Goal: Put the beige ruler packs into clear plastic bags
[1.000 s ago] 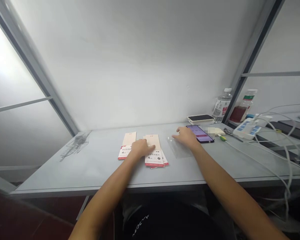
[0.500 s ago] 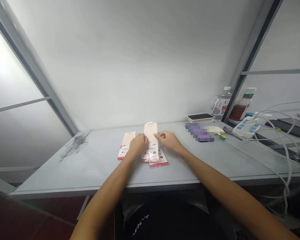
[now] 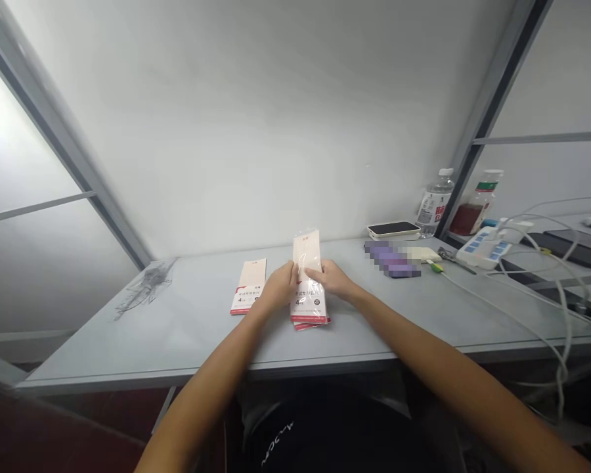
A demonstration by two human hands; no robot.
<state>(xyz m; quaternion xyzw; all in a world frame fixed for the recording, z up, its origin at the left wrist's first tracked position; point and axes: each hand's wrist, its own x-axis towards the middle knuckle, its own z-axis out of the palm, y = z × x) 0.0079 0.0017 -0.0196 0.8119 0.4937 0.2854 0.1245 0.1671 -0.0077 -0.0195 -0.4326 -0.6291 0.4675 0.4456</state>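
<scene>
An office-style workstation; a grey desk [image 3: 103, 348] between white partition panels [image 3: 226, 131]; a power strip [image 3: 483, 248] (with white cables [image 3: 561, 341]).

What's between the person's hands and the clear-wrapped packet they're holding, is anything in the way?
Nothing visible: the left hand and right hand both touch the clear-wrapped packet directly. A separate card packet lies beside the left hand, clear of the grip.

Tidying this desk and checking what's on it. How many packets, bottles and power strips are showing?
Packets in clear sleeves: 3 visible; the stack may hide more
Plastic bottles: 2
Power strip: 1
Total: 6 visible
</scene>
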